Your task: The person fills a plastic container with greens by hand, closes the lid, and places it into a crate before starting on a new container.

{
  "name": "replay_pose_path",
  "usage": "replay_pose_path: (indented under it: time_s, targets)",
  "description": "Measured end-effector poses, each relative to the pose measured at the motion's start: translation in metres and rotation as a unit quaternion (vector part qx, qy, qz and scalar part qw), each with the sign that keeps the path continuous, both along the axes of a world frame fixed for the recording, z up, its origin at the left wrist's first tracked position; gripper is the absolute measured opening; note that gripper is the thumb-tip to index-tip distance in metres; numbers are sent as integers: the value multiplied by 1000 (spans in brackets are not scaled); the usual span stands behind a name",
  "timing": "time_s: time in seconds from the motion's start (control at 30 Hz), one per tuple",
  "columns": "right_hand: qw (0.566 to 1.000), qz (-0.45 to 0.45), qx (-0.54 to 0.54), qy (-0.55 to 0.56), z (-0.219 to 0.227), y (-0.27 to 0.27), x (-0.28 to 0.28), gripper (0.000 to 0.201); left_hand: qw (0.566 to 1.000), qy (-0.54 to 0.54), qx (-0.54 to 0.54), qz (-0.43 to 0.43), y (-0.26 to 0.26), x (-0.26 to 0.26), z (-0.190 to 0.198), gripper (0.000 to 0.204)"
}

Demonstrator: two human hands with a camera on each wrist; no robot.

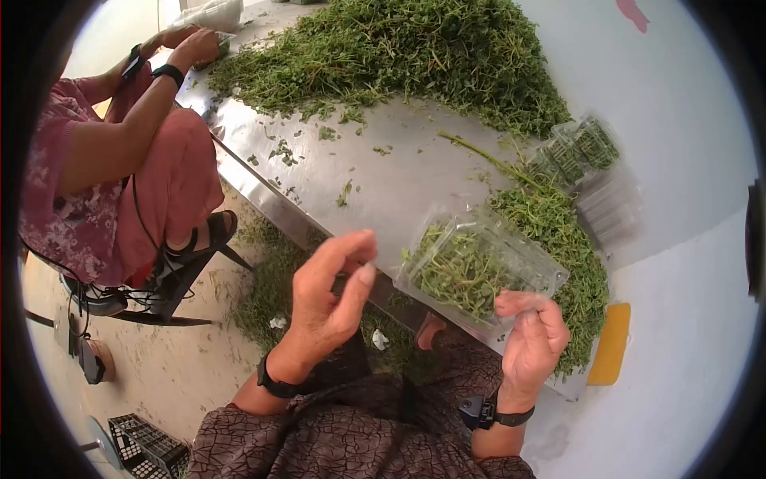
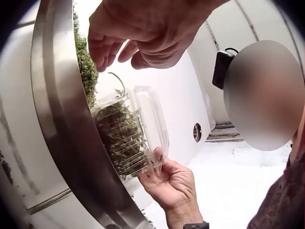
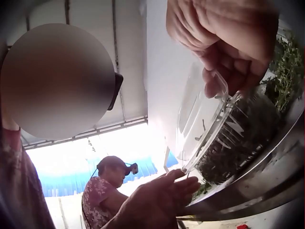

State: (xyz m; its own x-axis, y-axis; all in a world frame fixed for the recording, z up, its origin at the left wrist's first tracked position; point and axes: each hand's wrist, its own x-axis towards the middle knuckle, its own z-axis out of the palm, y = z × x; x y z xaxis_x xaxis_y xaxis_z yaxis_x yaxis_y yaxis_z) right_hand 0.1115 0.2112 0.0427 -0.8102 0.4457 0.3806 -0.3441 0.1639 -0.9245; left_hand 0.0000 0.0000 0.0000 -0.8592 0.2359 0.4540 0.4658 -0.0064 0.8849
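A clear plastic clamshell box (image 1: 415, 275) filled with leafy green sprigs (image 1: 463, 275) sits at the near edge of the metal table. My right hand (image 1: 533, 339) pinches its near right rim between thumb and fingers. In the right wrist view, that hand (image 3: 228, 45) grips a corner of the clear lid (image 3: 193, 112), which is raised over the sprigs. My left hand (image 1: 331, 291) is held just left of the box, its fingers loosely bent and the thumb apart from the fingertips. Seen from the left wrist, the left hand's fingers (image 2: 107, 52) droop with nothing between them.
A large heap of greens (image 1: 415, 56) covers the back of the metal table (image 1: 383, 160), and more greens (image 1: 586, 279) lie right of the box. Filled boxes (image 1: 574, 152) and stacked clear ones (image 1: 610, 199) stand by the wall. Another person (image 1: 104, 160) sits at left.
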Motion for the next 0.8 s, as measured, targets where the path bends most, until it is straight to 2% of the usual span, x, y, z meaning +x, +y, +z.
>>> replay_pose_path:
  time_s: [0.07,0.1,0.17,0.2,0.33,0.4,0.43,0.5,0.6,0.73,0.8]
  targets:
    - [1000,3,-20,15,3,2,3,23,998,35,-22,-55,3,6,5,37]
    - [999,4,-32,14,-7,-2,-6,23,997,34,-33,-55,-4,-1,5,37]
    - [999,-11,-43,24,-8,-1,-7,23,990,-15,-56,-128,-5,2,8,36]
    - [999,-12,-38,19,-8,1,-6,23,990,-4,-33,-136,-2,3,7,36]
    - [998,-12,-44,33,-11,2,-7,23,984,-90,-35,-150,-4,2,11,32]
    - [998,-15,-45,33,-13,2,-7,23,992,-26,-51,-108,-4,-3,10,23]
    - [998,-19,-43,32,-13,4,-6,23,993,-28,-49,-107,-2,-7,11,23]
    - [998,-22,-42,31,-14,4,-6,22,991,90,-70,-64,4,-15,16,20]
    - [998,-18,-43,35,-15,5,-7,22,991,123,-45,-39,15,-23,14,22]
    - [999,2,-20,45,-15,9,-7,21,994,77,-33,-72,20,-27,16,21]
    - [999,5,-13,49,-15,9,-8,20,989,64,-66,-115,17,-33,23,19]
